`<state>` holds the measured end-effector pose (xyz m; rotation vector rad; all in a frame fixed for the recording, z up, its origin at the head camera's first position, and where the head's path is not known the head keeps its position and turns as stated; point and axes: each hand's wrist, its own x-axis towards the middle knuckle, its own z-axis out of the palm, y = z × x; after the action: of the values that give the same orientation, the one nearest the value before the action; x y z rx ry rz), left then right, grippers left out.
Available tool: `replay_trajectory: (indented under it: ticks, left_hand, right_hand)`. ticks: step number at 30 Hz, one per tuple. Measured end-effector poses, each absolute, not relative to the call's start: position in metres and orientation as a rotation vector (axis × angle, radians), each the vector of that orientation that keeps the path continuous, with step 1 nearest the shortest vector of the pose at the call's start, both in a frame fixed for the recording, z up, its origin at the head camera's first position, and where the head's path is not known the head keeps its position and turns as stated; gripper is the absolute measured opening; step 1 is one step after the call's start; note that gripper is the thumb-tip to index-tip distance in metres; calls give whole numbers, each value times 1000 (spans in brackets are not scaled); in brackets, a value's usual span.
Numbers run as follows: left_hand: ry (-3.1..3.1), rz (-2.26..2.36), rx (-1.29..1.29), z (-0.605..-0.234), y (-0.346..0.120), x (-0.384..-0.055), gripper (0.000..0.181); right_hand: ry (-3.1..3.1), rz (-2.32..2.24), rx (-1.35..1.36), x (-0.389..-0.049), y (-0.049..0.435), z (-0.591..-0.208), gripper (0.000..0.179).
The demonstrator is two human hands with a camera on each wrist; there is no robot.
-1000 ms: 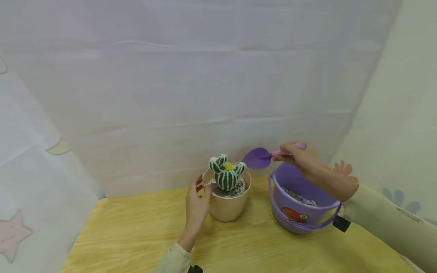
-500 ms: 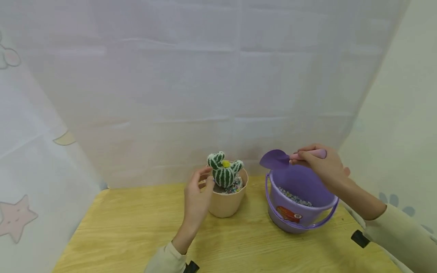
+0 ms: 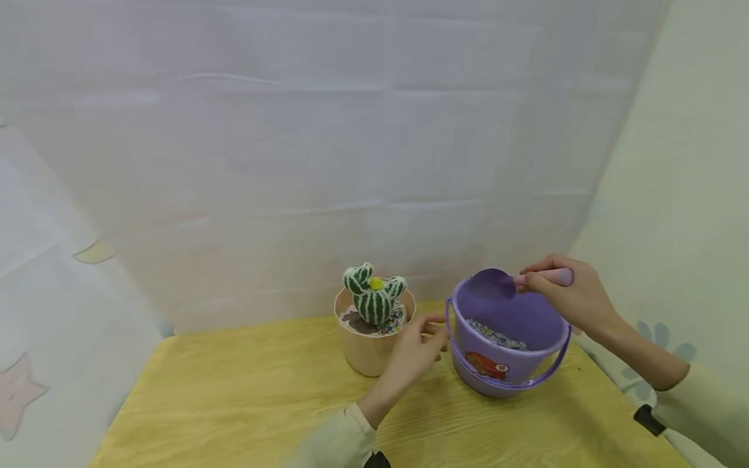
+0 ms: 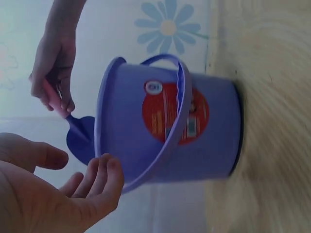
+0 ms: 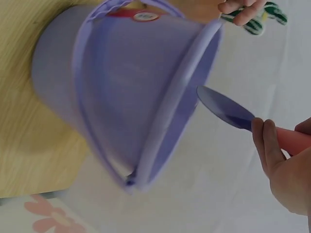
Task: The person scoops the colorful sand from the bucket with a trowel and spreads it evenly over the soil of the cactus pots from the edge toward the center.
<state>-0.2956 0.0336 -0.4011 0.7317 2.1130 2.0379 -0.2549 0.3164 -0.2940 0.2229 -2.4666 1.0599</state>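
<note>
My right hand (image 3: 576,296) grips the pink handle of a toy trowel (image 3: 493,284) with a purple blade. The blade hangs over the mouth of a purple bucket (image 3: 509,357), which holds small multicoloured bits (image 3: 496,334). My left hand (image 3: 414,351) is between the pot and the bucket, its fingers relaxed and spread near the bucket's left side. In the left wrist view its fingertips overlap the bucket rim (image 4: 104,107), and nothing is held. Left of it stands a peach pot (image 3: 365,354) with a green and white crocheted cactus (image 3: 373,305) set in similar bits.
Everything stands on a yellow wood-grain table (image 3: 246,383). A pale sheet (image 3: 263,162) hangs close behind the pot and bucket. The bucket's handle (image 3: 541,378) is folded down across its front. Printed walls close off the left and right sides.
My left hand has left the pot's left rim and moved right, toward the bucket. My right hand has drawn the trowel right, from beside the cactus to over the bucket.
</note>
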Motion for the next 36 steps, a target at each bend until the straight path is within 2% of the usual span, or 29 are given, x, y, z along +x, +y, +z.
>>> replay_trajectory:
  ticks: [6, 10, 14, 21, 31, 36]
  left_hand:
    - [1837, 2183, 486, -404, 70, -296, 51]
    - [1684, 2323, 351, -403, 83, -295, 61]
    - [1552, 2414, 247, -404, 90, -294, 58]
    - [1409, 2516, 206, -413, 99, -296, 53]
    - [1242, 2597, 185, -415, 104, -296, 50]
    - [1198, 2608, 167, -417, 104, -298, 49]
  right_hand:
    - [-2527, 1082, 278, -266, 342, -310, 21]
    - [-2582, 1003, 357, -279, 357, -324, 15]
    - [-2579, 850, 487, -296, 369, -341, 10]
    - [-2585, 776, 828, -316, 369, -357, 23]
    - [-2615, 840, 1013, -324, 359, -353, 27]
    - [-2652, 914, 1060, -334, 356, -353, 24]
